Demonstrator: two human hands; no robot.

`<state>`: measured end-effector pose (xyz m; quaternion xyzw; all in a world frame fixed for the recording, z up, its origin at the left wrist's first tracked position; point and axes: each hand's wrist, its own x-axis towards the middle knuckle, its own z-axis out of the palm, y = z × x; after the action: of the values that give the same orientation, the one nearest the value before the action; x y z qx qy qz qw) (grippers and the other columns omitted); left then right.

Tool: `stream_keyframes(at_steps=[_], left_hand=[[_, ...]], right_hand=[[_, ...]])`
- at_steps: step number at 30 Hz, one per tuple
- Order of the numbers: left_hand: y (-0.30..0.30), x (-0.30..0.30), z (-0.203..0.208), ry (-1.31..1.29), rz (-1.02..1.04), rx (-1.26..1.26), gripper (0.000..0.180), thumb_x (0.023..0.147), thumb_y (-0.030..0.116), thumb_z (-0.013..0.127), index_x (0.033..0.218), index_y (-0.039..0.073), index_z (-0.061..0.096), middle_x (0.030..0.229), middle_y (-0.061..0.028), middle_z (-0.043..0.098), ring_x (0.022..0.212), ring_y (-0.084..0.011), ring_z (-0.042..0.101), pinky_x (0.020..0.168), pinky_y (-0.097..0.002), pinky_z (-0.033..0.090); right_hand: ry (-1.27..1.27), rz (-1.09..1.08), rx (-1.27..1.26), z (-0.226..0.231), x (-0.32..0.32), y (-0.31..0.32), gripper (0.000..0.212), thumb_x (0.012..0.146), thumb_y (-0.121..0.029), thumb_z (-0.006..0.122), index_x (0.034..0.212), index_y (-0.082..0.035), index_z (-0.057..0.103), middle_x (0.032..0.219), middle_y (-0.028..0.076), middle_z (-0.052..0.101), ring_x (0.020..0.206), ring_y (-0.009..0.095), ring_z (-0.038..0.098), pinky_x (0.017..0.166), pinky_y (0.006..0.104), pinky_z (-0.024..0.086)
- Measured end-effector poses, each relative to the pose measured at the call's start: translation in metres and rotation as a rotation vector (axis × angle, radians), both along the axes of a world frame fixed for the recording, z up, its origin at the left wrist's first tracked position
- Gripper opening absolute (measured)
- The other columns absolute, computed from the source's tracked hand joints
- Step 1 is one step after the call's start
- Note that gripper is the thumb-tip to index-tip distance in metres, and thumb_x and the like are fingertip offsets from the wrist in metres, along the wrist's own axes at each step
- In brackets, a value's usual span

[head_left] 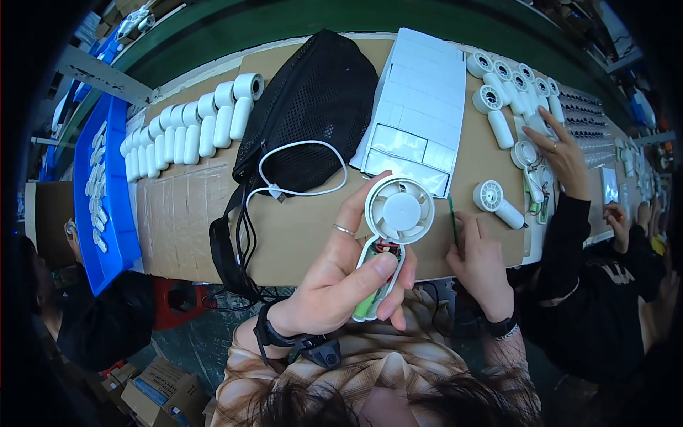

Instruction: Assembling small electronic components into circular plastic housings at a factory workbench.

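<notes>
Above the table's front edge, my left hand is closed around the handle of a small white handheld fan. The fan's round head faces up. Its handle is uncovered, so red wires, a circuit board and a green battery show inside, and my thumb presses on them. To the right, my right hand rests by the front edge with its fingers pinched on a thin green strip, whose lower end is hidden. Just beyond it lies another white fan. White sheets with a printed grid lie ahead.
A black mesh bag and a white cable lie mid-table. White fans stand in a row at left, beside a blue tray of small white parts. At right, a co-worker's hand reaches among more fans.
</notes>
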<state>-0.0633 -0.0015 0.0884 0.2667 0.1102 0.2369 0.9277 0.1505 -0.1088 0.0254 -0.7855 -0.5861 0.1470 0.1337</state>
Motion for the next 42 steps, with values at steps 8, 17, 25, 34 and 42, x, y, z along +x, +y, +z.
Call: stream_keyframes(at_steps=[8, 17, 25, 34, 42], left_hand=[[0.002, 0.002, -0.002, 0.054, -0.027, -0.015, 0.069, 0.096, 0.006, 0.041, 0.147, 0.022, -0.003, 0.092, -0.0145, 0.052, 0.059, -0.0125, 0.050, 0.062, -0.0338, 0.056], [0.006, 0.000, -0.002, 0.109, -0.088, 0.036, 0.067, 0.097, 0.008, 0.041, 0.147, 0.020, -0.002, 0.090, -0.0127, 0.052, 0.060, -0.0112, 0.050, 0.062, -0.0329, 0.056], [0.006, -0.003, -0.005, 0.146, -0.096, 0.054, 0.065, 0.097, 0.008, 0.041, 0.146, 0.014, -0.001, 0.089, -0.0120, 0.052, 0.060, -0.0106, 0.050, 0.061, -0.0305, 0.055], [0.002, 0.001, 0.000, 0.197, -0.173, 0.078, 0.064, 0.097, 0.009, 0.043, 0.146, 0.012, 0.002, 0.089, -0.0107, 0.051, 0.060, -0.0096, 0.050, 0.060, -0.0279, 0.053], [-0.004, 0.000, 0.002, 0.247, -0.166, 0.115, 0.063, 0.095, 0.009, 0.044, 0.146, 0.012, 0.008, 0.089, -0.0125, 0.055, 0.056, -0.0107, 0.052, 0.055, -0.0282, 0.055]], right_hand=[[-0.070, 0.010, -0.031, -0.001, 0.006, -0.005, 0.039, 0.071, 0.002, 0.056, 0.110, -0.003, 0.053, 0.079, 0.018, 0.060, 0.063, 0.036, 0.058, 0.058, 0.0457, 0.046], [0.224, 0.017, 0.012, 0.027, 0.023, -0.005, 0.026, 0.073, 0.004, 0.061, 0.099, 0.000, 0.057, 0.073, 0.010, 0.060, 0.059, 0.018, 0.060, 0.056, 0.0272, 0.049], [0.721, -0.085, 0.627, 0.060, 0.019, 0.004, 0.007, 0.087, 0.003, 0.054, 0.094, 0.001, 0.053, 0.083, 0.012, 0.061, 0.065, 0.017, 0.060, 0.059, 0.0232, 0.050], [0.637, 0.674, 0.851, 0.093, 0.000, 0.022, 0.011, 0.088, -0.006, 0.058, 0.094, -0.002, 0.051, 0.089, 0.019, 0.062, 0.069, 0.027, 0.065, 0.058, 0.0301, 0.054], [0.461, 0.824, 0.750, 0.102, -0.008, 0.025, 0.021, 0.073, 0.001, 0.065, 0.094, 0.002, 0.062, 0.092, 0.020, 0.065, 0.076, 0.030, 0.068, 0.059, 0.0326, 0.057]])
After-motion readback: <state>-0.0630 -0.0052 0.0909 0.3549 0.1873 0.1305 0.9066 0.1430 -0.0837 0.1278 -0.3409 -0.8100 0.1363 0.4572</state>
